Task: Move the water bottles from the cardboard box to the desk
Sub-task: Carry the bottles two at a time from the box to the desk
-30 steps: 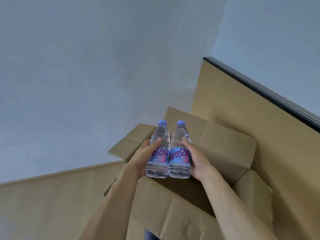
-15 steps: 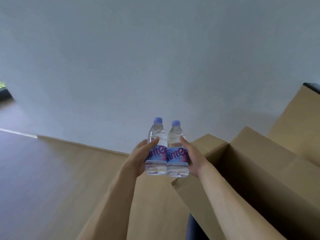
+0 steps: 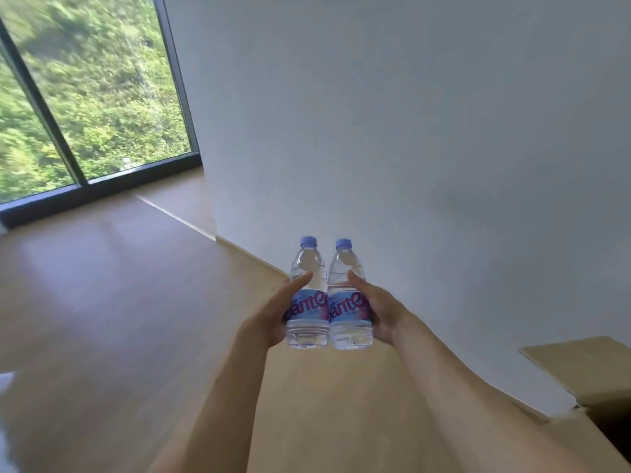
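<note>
At the near right edge, the cardboard box shows one open flap. Your left hand grips the left water bottle around its label; your right hand grips the right water bottle the same way. Both bottles are upright, side by side and touching, held in the air above the wooden floor. Beyond them stands a white wall; a window lies far left.
</note>
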### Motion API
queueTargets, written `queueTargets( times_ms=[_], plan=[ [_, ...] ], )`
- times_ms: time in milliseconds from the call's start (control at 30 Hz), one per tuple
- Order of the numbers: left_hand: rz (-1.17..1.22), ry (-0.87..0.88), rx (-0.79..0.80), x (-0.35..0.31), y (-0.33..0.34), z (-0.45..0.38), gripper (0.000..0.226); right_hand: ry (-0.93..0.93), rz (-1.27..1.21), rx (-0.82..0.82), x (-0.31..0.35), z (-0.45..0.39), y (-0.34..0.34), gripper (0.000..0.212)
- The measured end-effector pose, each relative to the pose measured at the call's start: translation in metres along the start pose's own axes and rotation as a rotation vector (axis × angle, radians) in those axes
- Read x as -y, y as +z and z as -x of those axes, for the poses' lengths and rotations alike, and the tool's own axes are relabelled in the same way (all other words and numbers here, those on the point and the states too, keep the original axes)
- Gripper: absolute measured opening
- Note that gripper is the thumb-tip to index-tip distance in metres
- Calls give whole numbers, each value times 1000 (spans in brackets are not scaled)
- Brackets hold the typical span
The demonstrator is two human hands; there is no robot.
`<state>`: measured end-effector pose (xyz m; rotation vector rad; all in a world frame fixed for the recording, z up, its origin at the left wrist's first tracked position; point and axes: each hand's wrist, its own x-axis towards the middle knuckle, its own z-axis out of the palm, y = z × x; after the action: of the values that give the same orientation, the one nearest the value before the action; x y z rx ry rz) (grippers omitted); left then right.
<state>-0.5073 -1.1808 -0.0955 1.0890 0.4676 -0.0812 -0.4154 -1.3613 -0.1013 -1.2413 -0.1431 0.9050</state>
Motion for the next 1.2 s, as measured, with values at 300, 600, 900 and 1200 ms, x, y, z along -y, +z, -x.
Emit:
queueTargets(
  times_ms=[300,600,900,1200],
  plan=[
    [-14,126,-258,-40,-133,26,49,145,59,284,-21,-103,123,52],
    [57,190,-500,-83,-234,25,44,192,162,488,-32,-217,223,59],
    [172,250,-689,-145,-293,-14,44,346,265,698,-3,-340,299,60],
    [315,373,-792,-180,-345,-29,49,473,233,914,11,-416,367,57]
  ],
)
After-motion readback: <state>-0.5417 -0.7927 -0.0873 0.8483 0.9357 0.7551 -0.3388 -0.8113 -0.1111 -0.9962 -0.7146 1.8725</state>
